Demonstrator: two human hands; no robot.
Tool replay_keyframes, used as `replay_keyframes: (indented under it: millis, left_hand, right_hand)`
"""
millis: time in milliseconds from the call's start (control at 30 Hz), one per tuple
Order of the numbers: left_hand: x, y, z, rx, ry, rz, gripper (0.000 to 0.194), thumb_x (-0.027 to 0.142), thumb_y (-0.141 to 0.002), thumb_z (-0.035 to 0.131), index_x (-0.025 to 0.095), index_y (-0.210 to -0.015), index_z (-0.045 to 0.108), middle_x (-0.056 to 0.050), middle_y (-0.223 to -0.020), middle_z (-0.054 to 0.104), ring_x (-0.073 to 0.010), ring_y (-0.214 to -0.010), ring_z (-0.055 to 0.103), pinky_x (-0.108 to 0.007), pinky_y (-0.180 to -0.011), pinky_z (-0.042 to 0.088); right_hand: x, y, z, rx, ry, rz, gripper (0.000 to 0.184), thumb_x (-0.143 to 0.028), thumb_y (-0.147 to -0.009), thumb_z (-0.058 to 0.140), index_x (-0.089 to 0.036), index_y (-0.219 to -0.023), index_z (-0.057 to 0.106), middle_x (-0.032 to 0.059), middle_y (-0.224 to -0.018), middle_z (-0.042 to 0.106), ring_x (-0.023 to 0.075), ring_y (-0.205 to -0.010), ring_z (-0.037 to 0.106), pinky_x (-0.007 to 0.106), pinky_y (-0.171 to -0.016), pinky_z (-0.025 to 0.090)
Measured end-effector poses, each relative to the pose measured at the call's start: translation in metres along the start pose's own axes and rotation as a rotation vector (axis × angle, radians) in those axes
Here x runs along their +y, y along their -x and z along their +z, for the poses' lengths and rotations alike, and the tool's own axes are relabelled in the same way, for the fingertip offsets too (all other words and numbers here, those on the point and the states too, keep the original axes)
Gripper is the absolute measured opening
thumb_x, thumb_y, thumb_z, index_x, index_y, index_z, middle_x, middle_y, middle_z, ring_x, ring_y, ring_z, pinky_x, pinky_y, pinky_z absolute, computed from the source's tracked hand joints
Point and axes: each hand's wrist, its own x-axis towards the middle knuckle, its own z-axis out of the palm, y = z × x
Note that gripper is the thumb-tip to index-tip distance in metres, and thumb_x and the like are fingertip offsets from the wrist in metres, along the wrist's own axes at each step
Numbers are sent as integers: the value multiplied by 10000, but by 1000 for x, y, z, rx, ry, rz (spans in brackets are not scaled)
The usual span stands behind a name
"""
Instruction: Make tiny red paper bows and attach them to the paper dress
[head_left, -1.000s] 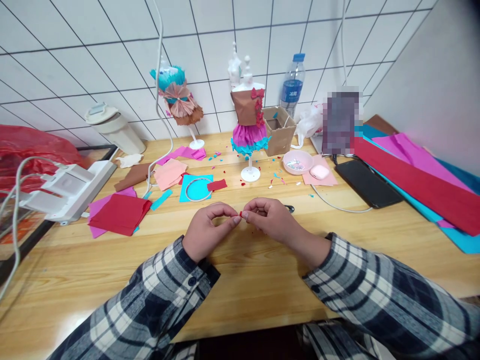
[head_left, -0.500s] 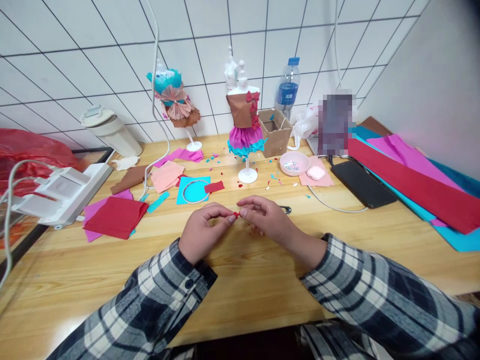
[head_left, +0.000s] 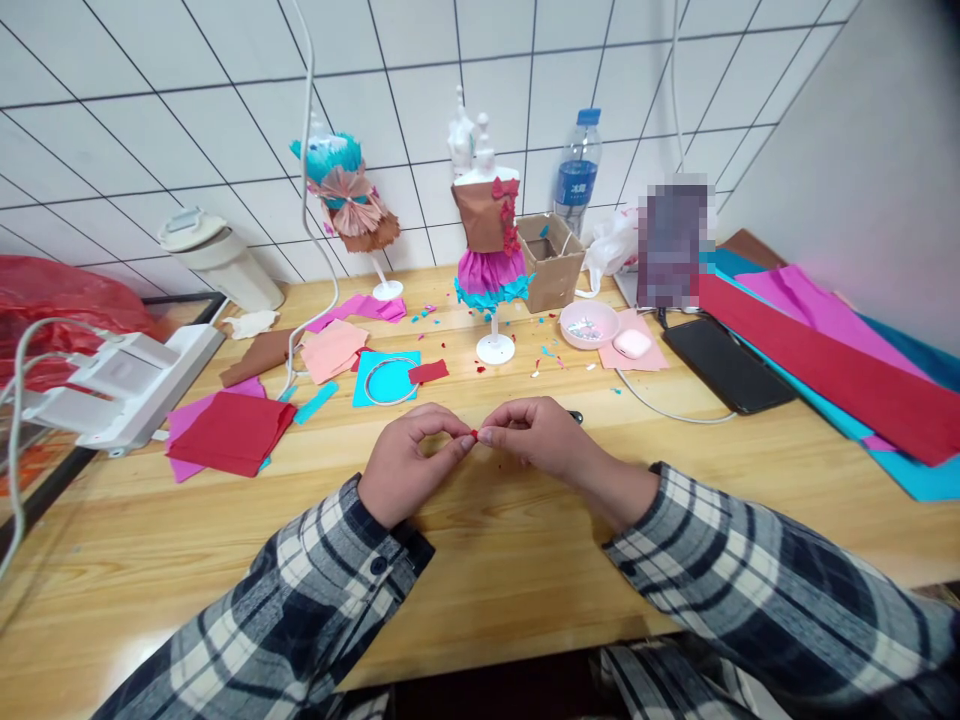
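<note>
Between my fingertips is a small piece of red crepe paper, mostly hidden by them. My left hand pinches it from the left with thumb and forefinger. My right hand is closed at the fingertips on its other side. Behind my hands stands a miniature dress form in a brown paper top, a purple skirt with blue trim and red paper pieces down one side. A red paper strip and a silver ring lie on a blue paper square, beyond my left hand.
Folded red paper and a white power strip are at left. A second decorated form stands at the back. A pink bowl, cardboard box, water bottle and black phone are to the right, with long paper strips.
My right fingers have closed in on the red piece and curled more, covering more of it. My left hand has hardly moved.
</note>
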Motion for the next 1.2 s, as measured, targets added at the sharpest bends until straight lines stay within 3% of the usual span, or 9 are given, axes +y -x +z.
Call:
replay_keyframes:
  millis: [167, 367, 500, 667, 867, 1200]
  left_hand:
    - [-6, -1, -3, 54, 55, -77, 201, 365, -777, 642, 174, -728, 680, -50, -791, 685, -187, -772, 626, -317, -768, 479]
    - [-4, -1, -2, 32, 53, -75, 186, 347, -775, 640, 172, -723, 677, -52, -793, 681, -190, -784, 622, -326, -782, 473]
    - [-3, 0, -2, 9, 46, -89, 189, 344, -780, 636, 167, -733, 681, -58, -801, 682, -195, -795, 621, -333, -790, 472]
    - [-5, 1, -1, -30, 61, -140, 314, 389, -808, 612, 179, -1029, 689, -73, -919, 699, -210, -879, 633, -352, -836, 478]
    - [-2, 0, 1, 23, -5, -97, 213, 384, -772, 650, 176, -754, 697, -55, -813, 695, -202, -813, 628, -337, -797, 483]
    - [-3, 1, 4, 64, 233, -236, 238, 395, -742, 689, 157, -765, 690, -39, -773, 704, -170, -737, 630, -277, -715, 502]
  right_hand:
    - [-10, -1, -7, 54, -37, 42, 444, -386, -750, 691, -184, -1144, 650, 15, -784, 653, 83, -496, 524, 198, -393, 386]
    - [-7, -2, -5, 51, 8, -35, 235, -369, -751, 672, -139, -792, 702, -15, -617, 587, 64, -490, 445, 198, -447, 343]
    - [0, -3, -2, 54, 39, -74, 225, -361, -738, 678, -141, -780, 702, -19, -600, 576, 79, -525, 454, 208, -482, 342]
    - [0, -2, -3, 73, 239, -137, 197, -339, -764, 655, -152, -789, 711, -18, -597, 590, 81, -509, 444, 220, -501, 344]
    - [-3, 4, 3, 143, 401, -317, 128, -299, -776, 659, -187, -770, 721, 1, -710, 657, 95, -571, 481, 233, -558, 373]
    - [-5, 6, 10, 119, 162, -122, 186, -341, -786, 631, -162, -778, 679, -4, -667, 642, 86, -504, 479, 222, -491, 349]
